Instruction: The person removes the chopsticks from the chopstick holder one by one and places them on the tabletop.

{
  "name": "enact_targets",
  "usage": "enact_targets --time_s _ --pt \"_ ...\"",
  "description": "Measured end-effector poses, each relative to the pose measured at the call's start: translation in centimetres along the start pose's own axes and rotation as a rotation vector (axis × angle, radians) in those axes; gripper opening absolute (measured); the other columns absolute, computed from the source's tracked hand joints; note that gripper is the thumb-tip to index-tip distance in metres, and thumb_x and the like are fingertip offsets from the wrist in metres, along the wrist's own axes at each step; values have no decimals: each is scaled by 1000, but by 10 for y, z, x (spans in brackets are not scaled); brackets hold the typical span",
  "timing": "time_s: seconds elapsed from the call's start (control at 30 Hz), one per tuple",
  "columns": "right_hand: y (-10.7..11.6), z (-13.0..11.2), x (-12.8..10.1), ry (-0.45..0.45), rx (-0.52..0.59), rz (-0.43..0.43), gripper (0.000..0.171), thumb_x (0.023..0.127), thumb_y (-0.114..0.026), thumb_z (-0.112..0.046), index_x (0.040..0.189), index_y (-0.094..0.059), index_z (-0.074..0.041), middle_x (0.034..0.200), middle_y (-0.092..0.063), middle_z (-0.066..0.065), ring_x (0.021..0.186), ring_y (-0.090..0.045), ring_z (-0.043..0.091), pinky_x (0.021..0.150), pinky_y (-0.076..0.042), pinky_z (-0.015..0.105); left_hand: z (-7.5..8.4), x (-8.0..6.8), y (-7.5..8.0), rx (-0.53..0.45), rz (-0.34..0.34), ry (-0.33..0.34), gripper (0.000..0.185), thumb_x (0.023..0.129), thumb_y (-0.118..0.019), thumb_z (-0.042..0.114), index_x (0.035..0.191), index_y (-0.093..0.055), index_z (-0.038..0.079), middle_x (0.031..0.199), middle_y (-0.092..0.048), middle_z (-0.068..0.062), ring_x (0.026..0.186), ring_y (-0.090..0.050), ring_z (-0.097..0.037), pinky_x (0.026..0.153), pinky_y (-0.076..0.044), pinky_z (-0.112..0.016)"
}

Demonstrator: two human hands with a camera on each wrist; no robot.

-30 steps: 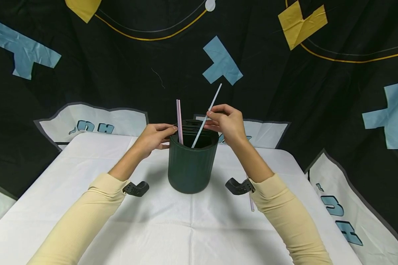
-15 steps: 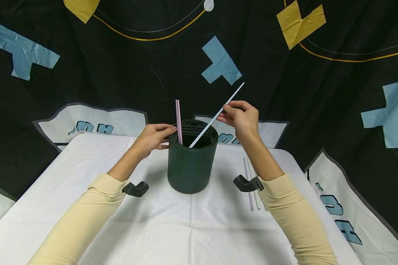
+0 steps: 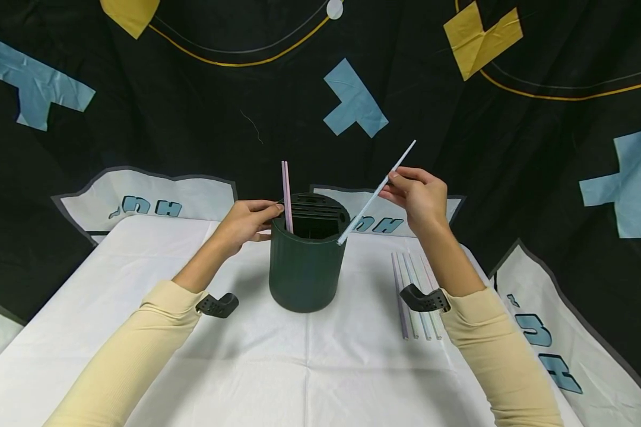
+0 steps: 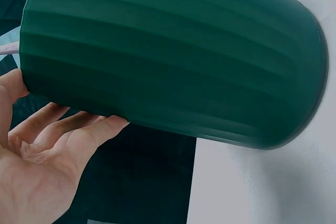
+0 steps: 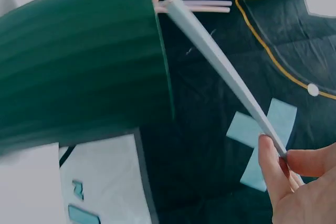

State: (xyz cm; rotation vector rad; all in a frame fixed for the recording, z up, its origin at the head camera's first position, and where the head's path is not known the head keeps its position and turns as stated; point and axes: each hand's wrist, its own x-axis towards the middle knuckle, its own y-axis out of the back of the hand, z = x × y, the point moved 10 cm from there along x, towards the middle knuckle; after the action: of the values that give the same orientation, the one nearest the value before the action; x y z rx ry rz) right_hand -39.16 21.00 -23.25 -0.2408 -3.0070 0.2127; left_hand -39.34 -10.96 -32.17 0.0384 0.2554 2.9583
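At centre frame, the left hand lies with loosely curved fingers against the rim of the dark green ribbed plastic cup on the white-covered table. The right hand pinches a thin white plastic straw, tilted, its lower tip at the cup's right rim. This looks like lifting a straw out; next, it likely goes beside the pastel straws lying at lower right. Two pink straws stand in the cup.

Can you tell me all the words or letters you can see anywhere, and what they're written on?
"HUH": blue letters, seen upside down, on the white patch of the backdrop cloth; the other patches repeat them, partly hidden.
Nothing readable on the green holder, the straws or the white tablecloth.
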Motion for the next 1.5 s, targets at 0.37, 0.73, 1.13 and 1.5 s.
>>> enact_targets --time_s 0.37,0.73,1.13,1.5 --pt "30 43 3 -127 -201 -101 40 100 -63 -9 138 -56 2 96 -72 -1 74 -75 9 74 -62 22 0 0 0 12 -1 -10 42 102 -62 29 134 -62 2 129 -66 -20 115 -69 -33 88 -61 -44" --pt "58 101 8 -209 -391 -122 42 101 -62 -9 139 -54 7 88 -70 -5 70 -73 6 73 -63 25 1 0 0 2 -4 -5 41 102 -62 28 134 -63 2 130 -66 -19 116 -69 -32 89 -61 -45" --pt "86 155 14 -228 -486 -139 40 98 -64 -7 133 -58 13 99 -75 13 64 -71 7 66 -62 22 2 0 0 -5 -3 -2 41 102 -62 27 134 -63 2 130 -66 -20 116 -69 -33 89 -61 -45" --pt "93 188 12 -262 -551 -155 38 97 -66 -5 129 -60 15 102 -74 16 71 -69 11 70 -63 26 1 0 0 -10 0 4 40 102 -63 27 133 -63 2 129 -66 -19 111 -71 -28 89 -61 -44"
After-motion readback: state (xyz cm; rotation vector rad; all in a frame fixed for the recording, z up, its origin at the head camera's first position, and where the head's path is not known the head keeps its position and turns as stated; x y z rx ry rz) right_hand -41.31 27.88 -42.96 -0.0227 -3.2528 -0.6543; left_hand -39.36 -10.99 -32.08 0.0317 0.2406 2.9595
